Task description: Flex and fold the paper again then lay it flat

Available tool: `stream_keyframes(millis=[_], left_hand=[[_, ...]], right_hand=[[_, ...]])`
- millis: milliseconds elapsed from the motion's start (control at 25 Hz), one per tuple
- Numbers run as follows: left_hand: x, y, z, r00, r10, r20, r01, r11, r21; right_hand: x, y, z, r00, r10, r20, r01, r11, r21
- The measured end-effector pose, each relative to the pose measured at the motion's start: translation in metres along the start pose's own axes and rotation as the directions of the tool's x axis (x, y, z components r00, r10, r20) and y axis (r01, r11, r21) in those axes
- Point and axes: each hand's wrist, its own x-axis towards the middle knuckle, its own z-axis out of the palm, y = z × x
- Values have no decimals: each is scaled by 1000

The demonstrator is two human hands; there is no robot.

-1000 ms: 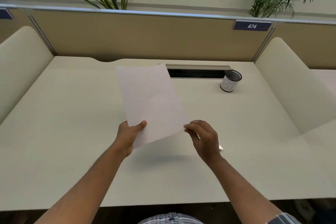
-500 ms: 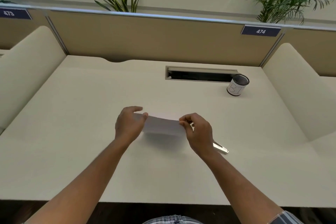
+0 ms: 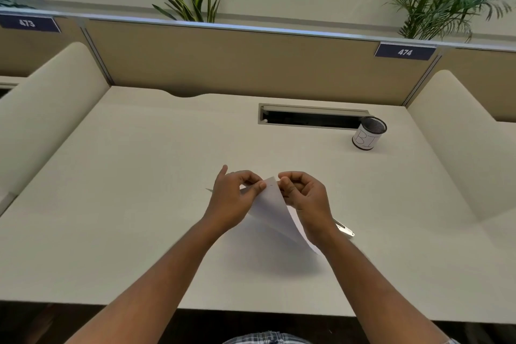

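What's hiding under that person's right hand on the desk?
A thin silvery tool pokes out from under the right hand; the rest is covered, so what it is stays unclear. The hand pinches the paper.

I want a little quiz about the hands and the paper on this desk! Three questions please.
1. True or false: both hands pinch the paper.
2. What stands nearest the cup? A) plant B) desk slot C) book
3. Fill in: the sign above the cup reads ___.

Key: 1 true, left hand and right hand both pinch it. 2 B, the slot. 3 474.
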Motion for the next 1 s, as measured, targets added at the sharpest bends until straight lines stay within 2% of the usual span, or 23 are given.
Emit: stream_keyframes(millis=[240, 480, 760, 1000], left_hand=[[-2, 6, 1, 1000, -1, 2, 2, 1000, -29], [-4, 13, 1, 999, 52, 11, -52, 999, 14], [-6, 18, -3, 1000, -16, 16, 16, 1000, 7], [-5, 16, -3, 999, -48, 16, 48, 998, -39]], right_hand=[[-17, -4, -1, 997, -22, 69, 28, 996, -90], [-14, -9, 0, 998, -44, 37, 49, 991, -122], [-13, -3, -2, 997, 34, 65, -32, 999, -38], [-14, -7, -1, 998, -12, 64, 18, 995, -98]])
